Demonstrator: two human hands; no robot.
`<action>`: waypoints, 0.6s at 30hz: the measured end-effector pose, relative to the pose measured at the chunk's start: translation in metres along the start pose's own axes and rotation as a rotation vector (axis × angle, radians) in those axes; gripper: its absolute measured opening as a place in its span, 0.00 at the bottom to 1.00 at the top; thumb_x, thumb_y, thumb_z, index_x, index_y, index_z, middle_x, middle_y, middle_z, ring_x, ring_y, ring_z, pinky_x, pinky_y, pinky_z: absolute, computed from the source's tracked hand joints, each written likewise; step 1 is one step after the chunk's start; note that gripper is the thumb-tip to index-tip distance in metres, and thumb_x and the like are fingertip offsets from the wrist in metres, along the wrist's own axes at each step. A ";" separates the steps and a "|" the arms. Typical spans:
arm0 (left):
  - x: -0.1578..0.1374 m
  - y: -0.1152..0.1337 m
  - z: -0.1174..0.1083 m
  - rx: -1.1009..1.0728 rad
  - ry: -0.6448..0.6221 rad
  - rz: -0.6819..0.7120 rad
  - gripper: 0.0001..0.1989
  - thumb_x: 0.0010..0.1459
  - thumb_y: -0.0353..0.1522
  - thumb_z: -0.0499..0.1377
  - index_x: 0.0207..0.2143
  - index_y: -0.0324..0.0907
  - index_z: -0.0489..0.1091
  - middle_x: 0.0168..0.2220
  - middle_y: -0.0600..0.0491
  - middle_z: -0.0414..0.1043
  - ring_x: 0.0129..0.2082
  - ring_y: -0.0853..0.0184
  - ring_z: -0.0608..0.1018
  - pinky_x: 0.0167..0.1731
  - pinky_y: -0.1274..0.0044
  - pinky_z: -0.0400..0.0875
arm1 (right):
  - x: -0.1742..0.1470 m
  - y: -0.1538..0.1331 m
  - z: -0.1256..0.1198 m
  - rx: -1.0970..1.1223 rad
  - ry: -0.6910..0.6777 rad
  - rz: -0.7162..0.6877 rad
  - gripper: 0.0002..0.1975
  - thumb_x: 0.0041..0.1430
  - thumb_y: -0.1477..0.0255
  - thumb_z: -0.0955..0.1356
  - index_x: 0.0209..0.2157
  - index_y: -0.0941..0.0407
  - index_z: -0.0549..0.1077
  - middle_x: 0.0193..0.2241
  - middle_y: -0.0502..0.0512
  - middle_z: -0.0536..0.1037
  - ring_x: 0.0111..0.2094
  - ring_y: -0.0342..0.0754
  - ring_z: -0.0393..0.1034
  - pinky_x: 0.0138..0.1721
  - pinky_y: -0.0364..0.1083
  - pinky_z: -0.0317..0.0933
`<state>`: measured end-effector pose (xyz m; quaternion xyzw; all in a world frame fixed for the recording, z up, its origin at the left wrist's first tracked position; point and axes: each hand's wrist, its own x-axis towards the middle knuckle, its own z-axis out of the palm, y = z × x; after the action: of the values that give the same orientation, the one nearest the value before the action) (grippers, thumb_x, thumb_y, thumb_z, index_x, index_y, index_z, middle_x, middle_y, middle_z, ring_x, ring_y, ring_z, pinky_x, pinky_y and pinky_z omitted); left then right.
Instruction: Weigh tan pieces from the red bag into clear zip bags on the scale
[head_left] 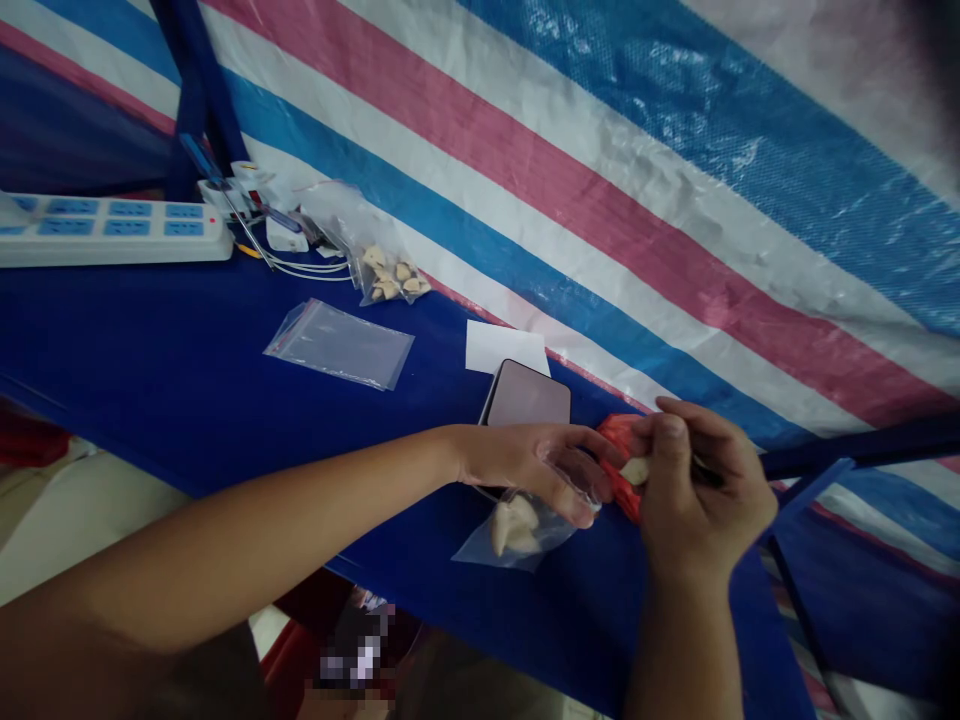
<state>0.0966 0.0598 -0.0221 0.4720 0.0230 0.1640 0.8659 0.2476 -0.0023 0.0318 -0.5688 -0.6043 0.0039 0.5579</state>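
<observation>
My left hand (551,465) grips the mouth of a clear plastic bag (476,548), its fingers curled at the bag's upper edge. Several pale beige pieces (514,525) lie inside that bag, near the table's front edge. Just to the right, my right hand (701,480) pinches one pale beige piece (634,470) between thumb and fingers. A crumpled red plastic bag (621,432) sits behind and between the two hands, partly hidden by them. Behind my left hand is a flat device like a small scale (529,393), its plate shiny and its front covered by the hand.
A white paper (504,346) lies behind the scale-like device. Flat clear zip bags (345,343) rest on the blue table (150,330). Farther back are a filled bag of beige pieces (390,275), a screwdriver (217,180), cables and a power strip (112,230). A striped tarp (562,180) borders the table.
</observation>
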 end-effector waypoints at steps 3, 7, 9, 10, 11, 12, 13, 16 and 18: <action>0.001 -0.001 0.004 0.018 0.024 0.027 0.28 0.40 0.27 0.73 0.45 0.44 0.69 0.39 0.55 0.72 0.40 0.67 0.77 0.44 0.70 0.72 | -0.002 -0.005 -0.001 -0.062 -0.012 -0.085 0.09 0.66 0.66 0.68 0.40 0.56 0.77 0.28 0.54 0.80 0.23 0.45 0.73 0.25 0.44 0.67; 0.004 -0.001 0.012 0.042 -0.047 0.079 0.20 0.41 0.25 0.73 0.35 0.43 0.69 0.35 0.58 0.70 0.38 0.71 0.74 0.44 0.75 0.70 | -0.002 -0.005 -0.004 -0.077 -0.272 -0.229 0.06 0.65 0.71 0.69 0.41 0.55 0.78 0.26 0.50 0.80 0.23 0.43 0.74 0.24 0.41 0.67; 0.004 -0.001 0.015 0.049 -0.083 0.088 0.16 0.43 0.25 0.72 0.32 0.42 0.69 0.33 0.58 0.70 0.37 0.71 0.73 0.43 0.76 0.69 | -0.002 -0.006 -0.006 -0.053 -0.359 -0.267 0.06 0.65 0.73 0.69 0.42 0.54 0.77 0.26 0.48 0.80 0.24 0.42 0.75 0.26 0.40 0.68; 0.005 -0.001 0.016 0.053 -0.093 0.089 0.14 0.44 0.25 0.71 0.31 0.42 0.69 0.32 0.58 0.70 0.36 0.72 0.73 0.42 0.77 0.69 | -0.001 -0.007 -0.006 -0.056 -0.384 -0.276 0.06 0.65 0.73 0.69 0.43 0.54 0.77 0.27 0.48 0.80 0.25 0.42 0.75 0.26 0.39 0.68; 0.005 0.000 0.016 0.057 -0.101 0.089 0.13 0.44 0.25 0.71 0.30 0.41 0.70 0.32 0.58 0.69 0.36 0.72 0.73 0.41 0.77 0.69 | -0.001 -0.007 -0.007 -0.066 -0.395 -0.281 0.06 0.65 0.73 0.69 0.43 0.54 0.77 0.26 0.47 0.80 0.25 0.41 0.75 0.26 0.39 0.67; 0.005 0.000 0.016 0.059 -0.107 0.089 0.13 0.45 0.25 0.70 0.30 0.41 0.70 0.31 0.58 0.69 0.35 0.72 0.73 0.40 0.78 0.69 | 0.000 -0.008 -0.007 -0.077 -0.393 -0.286 0.06 0.65 0.73 0.69 0.43 0.54 0.77 0.26 0.47 0.80 0.26 0.41 0.75 0.27 0.38 0.67; 0.005 0.000 0.016 0.063 -0.110 0.088 0.13 0.44 0.24 0.70 0.30 0.42 0.70 0.31 0.58 0.69 0.35 0.73 0.73 0.40 0.78 0.69 | 0.000 -0.008 -0.007 -0.089 -0.392 -0.294 0.06 0.65 0.73 0.69 0.43 0.53 0.77 0.27 0.47 0.80 0.27 0.41 0.76 0.27 0.38 0.67; 0.005 0.000 0.014 0.072 -0.091 0.080 0.11 0.45 0.25 0.69 0.32 0.42 0.71 0.32 0.58 0.70 0.34 0.73 0.73 0.39 0.78 0.69 | 0.001 -0.005 -0.008 -0.108 -0.412 -0.311 0.06 0.65 0.73 0.69 0.43 0.53 0.77 0.29 0.48 0.81 0.29 0.42 0.77 0.30 0.38 0.68; 0.005 0.000 0.013 0.092 -0.068 0.069 0.10 0.47 0.26 0.67 0.32 0.41 0.72 0.32 0.57 0.70 0.35 0.72 0.74 0.40 0.78 0.70 | 0.002 -0.003 -0.008 -0.108 -0.449 -0.301 0.06 0.65 0.72 0.69 0.43 0.53 0.77 0.31 0.48 0.81 0.30 0.41 0.77 0.31 0.38 0.68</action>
<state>0.1037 0.0507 -0.0141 0.5170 -0.0154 0.1764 0.8375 0.2516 -0.0074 0.0379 -0.4865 -0.7898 0.0145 0.3732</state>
